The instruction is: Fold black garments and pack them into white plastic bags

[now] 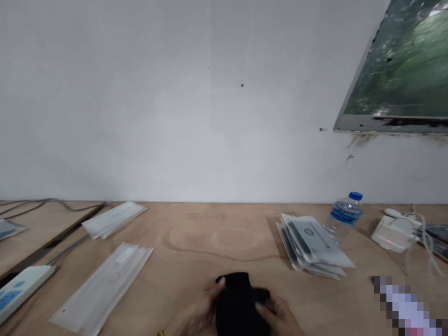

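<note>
Black fabric (238, 303) is over the plywood table (196, 238), and my left hand (201, 310) and right hand (276, 317) both grasp its sides; if my fingers loosen, it can slip and drop.

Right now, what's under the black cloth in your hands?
The table shows around the black cloth in the left hand and right hand. Right underneath is covered and unseen.

Even, pale light is washing over the white wall (175, 102) and the plywood tabletop (217, 233), its source out of view. Soft shadows are pooling beside the white packets (311, 245). The black cloth (241, 303) is losing all detail to darkness, and the wide lens is skewing the framed picture (395, 65) at the right edge.
</note>
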Tool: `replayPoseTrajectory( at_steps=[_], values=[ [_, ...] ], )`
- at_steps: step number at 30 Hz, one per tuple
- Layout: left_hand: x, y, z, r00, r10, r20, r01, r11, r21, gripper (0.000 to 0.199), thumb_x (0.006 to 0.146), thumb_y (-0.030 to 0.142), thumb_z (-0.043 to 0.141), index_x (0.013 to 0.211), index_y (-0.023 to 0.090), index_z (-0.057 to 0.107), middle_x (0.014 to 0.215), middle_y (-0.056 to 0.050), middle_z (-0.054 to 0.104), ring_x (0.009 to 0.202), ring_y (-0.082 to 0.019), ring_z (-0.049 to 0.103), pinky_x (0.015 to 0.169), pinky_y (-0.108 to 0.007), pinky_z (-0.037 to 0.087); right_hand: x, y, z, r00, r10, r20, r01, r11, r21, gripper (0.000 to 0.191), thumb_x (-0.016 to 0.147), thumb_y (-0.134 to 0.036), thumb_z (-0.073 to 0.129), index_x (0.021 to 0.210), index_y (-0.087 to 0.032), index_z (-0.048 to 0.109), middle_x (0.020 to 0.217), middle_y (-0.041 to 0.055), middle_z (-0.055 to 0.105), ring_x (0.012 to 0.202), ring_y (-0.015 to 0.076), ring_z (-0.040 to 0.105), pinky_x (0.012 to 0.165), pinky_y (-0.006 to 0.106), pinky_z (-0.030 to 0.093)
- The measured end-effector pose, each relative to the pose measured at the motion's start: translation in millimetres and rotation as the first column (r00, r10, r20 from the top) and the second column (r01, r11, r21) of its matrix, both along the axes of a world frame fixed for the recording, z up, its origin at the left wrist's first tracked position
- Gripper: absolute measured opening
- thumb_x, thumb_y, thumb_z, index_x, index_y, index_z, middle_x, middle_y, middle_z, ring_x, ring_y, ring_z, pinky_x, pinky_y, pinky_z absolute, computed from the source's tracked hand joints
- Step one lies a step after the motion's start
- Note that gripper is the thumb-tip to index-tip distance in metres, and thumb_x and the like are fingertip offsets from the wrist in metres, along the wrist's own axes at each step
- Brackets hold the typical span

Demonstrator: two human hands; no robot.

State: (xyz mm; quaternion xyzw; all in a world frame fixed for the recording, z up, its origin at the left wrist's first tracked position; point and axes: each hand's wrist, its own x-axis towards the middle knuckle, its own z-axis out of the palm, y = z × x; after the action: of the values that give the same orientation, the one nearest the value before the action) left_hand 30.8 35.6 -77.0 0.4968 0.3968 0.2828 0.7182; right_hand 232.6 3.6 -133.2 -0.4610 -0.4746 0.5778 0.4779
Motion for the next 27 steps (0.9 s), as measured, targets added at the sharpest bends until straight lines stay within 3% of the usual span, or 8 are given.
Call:
replayPoseTrajectory(
  at_steps=[2,5,11,14,16,18,21,27],
  values=[
    [0.9,-4.6,3.9,0.979,0.079,0.190,-0.064,0.994,-0.087,0.063,0.079,0.074,0.041,0.106,0.023,0.066,0.109,-0.012,0.068,0.112,-0.030,0.058,0.091,-0.043,0.046,-3.9,14.4,12.5,0.991,-0.019,-0.129,0.007,0.995,-0.095,0.044,0.070,-0.049,0.062,0.104,-0.020,0.063,0.094,0.0092,0.072,0.088,0.0253,0.068,0.082,0.039,0.050],
    [5.8,-11.1,8.1,0.878,0.224,0.422,-0.150,0.968,-0.203,0.056,0.078,0.066,0.053,0.109,0.022,0.065,0.121,-0.012,0.064,0.126,-0.030,0.047,0.104,-0.043,0.038,-6.8,32.4,25.8,0.999,-0.011,-0.035,0.008,0.996,-0.083,0.049,0.066,-0.052,0.065,0.101,-0.017,0.063,0.097,0.0108,0.072,0.096,0.0270,0.066,0.087,0.039,0.048],
    [17.0,-16.0,-12.7,0.805,0.471,0.362,-0.331,0.862,-0.384,0.034,0.074,0.028,0.072,0.103,0.012,0.066,0.113,-0.015,0.068,0.125,-0.029,0.048,0.111,-0.040,0.031,5.0,30.0,23.0,0.923,-0.242,0.299,0.244,0.969,0.034,0.053,0.071,-0.052,0.059,0.113,-0.020,0.054,0.088,0.0066,0.071,0.083,0.0258,0.067,0.076,0.036,0.050],
    [18.0,-17.3,-19.6,0.752,0.551,0.361,-0.392,0.815,-0.427,0.028,0.081,0.026,0.063,0.105,0.013,0.065,0.113,-0.013,0.068,0.123,-0.027,0.050,0.109,-0.040,0.033,1.1,18.3,14.9,0.924,-0.212,0.318,0.211,0.977,0.040,0.043,0.071,-0.048,0.059,0.105,-0.022,0.056,0.063,-0.0005,0.066,0.064,0.0228,0.065,0.059,0.031,0.049],
    [16.5,-16.4,-21.3,0.763,0.549,0.342,-0.394,0.814,-0.428,0.028,0.083,0.024,0.059,0.108,0.013,0.063,0.114,-0.014,0.068,0.123,-0.027,0.050,0.108,-0.041,0.035,-3.0,15.9,13.5,0.918,-0.205,0.338,0.195,0.979,0.066,0.039,0.070,-0.044,0.059,0.102,-0.022,0.057,0.063,-0.0007,0.066,0.064,0.0220,0.065,0.060,0.031,0.049],
    [13.3,-13.4,-21.0,0.804,0.523,0.284,-0.421,0.837,-0.350,0.031,0.083,0.027,0.059,0.111,0.013,0.061,0.117,-0.015,0.066,0.124,-0.027,0.050,0.107,-0.041,0.037,-4.6,20.4,16.5,0.881,-0.261,0.396,0.232,0.965,0.120,0.039,0.073,-0.044,0.057,0.105,-0.021,0.056,0.073,0.0020,0.069,0.072,0.0223,0.067,0.067,0.031,0.050],
    [6.8,-5.6,-15.4,0.818,0.566,0.099,-0.563,0.824,-0.058,0.038,0.084,0.038,0.059,0.114,0.016,0.060,0.124,-0.013,0.062,0.126,-0.027,0.047,0.108,-0.039,0.035,-5.4,36.8,24.7,0.792,-0.316,0.523,0.239,0.948,0.211,0.044,0.079,-0.050,0.050,0.109,-0.019,0.058,0.083,0.0060,0.071,0.079,0.0237,0.067,0.071,0.032,0.050],
    [0.1,5.4,-0.2,0.695,0.661,-0.282,-0.511,0.730,0.454,0.036,0.085,0.041,0.047,0.109,0.019,0.063,0.120,-0.010,0.064,0.134,-0.026,0.035,0.113,-0.043,0.022,-19.0,61.2,25.3,0.714,-0.292,0.636,0.129,0.948,0.291,0.038,0.086,-0.047,0.039,0.070,-0.023,0.064,0.074,0.0071,0.072,0.074,0.0253,0.066,0.068,0.033,0.044]
  ],
)
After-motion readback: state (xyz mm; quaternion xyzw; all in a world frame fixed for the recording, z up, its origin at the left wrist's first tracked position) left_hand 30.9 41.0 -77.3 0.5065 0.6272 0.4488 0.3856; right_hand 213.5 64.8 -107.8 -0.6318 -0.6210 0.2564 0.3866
